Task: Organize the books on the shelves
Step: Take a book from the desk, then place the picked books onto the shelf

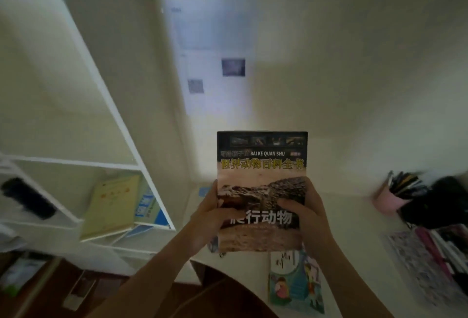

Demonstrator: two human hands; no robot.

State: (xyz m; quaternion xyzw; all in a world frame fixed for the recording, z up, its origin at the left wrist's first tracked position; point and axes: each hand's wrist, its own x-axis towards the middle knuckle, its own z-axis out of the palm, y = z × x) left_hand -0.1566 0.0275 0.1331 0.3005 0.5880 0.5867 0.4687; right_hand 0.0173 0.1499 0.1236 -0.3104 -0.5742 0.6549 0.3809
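Dark-covered paperback animal encyclopedia with crocodile photo (262,186) held upright, cover facing camera, right of white wooden bookshelf (111,105), likely for reading the title before shelving. Left hand (211,216) gripping lower left edge, thumb curled over cover; right hand (307,214) gripping lower right edge, fingers wrapped on front. Lower shelf cubby holding leaning pale yellow book (111,206) and blue-white book (149,206). Far right of bookshelf, pink pen cup (390,203) stuffed with pens

1 reptile book (262,191) held up, 2 hands: left hand (210,216), right hand (307,219). 2 bks in lower shelf cubby: yellow book (111,206), blue book (148,206). 1 illustrated bk (296,284) on desk. 1 pink pen cup (390,201). 1 black remote (27,198). Stack at right edge too blurry to count.
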